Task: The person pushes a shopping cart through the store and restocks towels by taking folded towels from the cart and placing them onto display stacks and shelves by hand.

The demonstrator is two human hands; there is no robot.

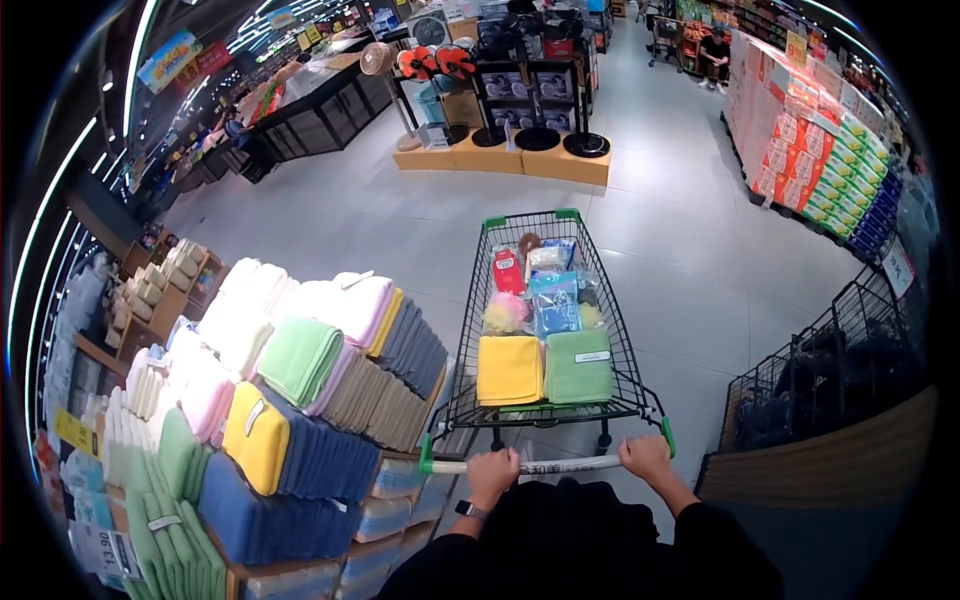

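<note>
Both hands grip the pale handlebar (pixel 570 465) of a black wire shopping cart (pixel 612 335) with green corner pieces. My left hand (pixel 493 474), below a smartwatch, is closed round the bar's left part. Near the right end, my right hand (pixel 646 457) is wrapped round it too. In the cart, a folded yellow towel (pixel 510 369) lies beside a folded green towel (pixel 578 367) with a white label. Beyond them are a blue package (pixel 555 303), a pink-and-yellow fluffy item (pixel 507 313) and a red package (pixel 508 271).
Stacks of folded towels (pixel 300 350) stand close on the left. Electric fans (pixel 436 62) stand on a low platform (pixel 480 155) ahead. Stacked boxed goods (pixel 810 150) and a black wire bin (pixel 820 360) are on the right. A person (pixel 713 55) sits farther back. Tiled floor (pixel 680 240) surrounds the cart.
</note>
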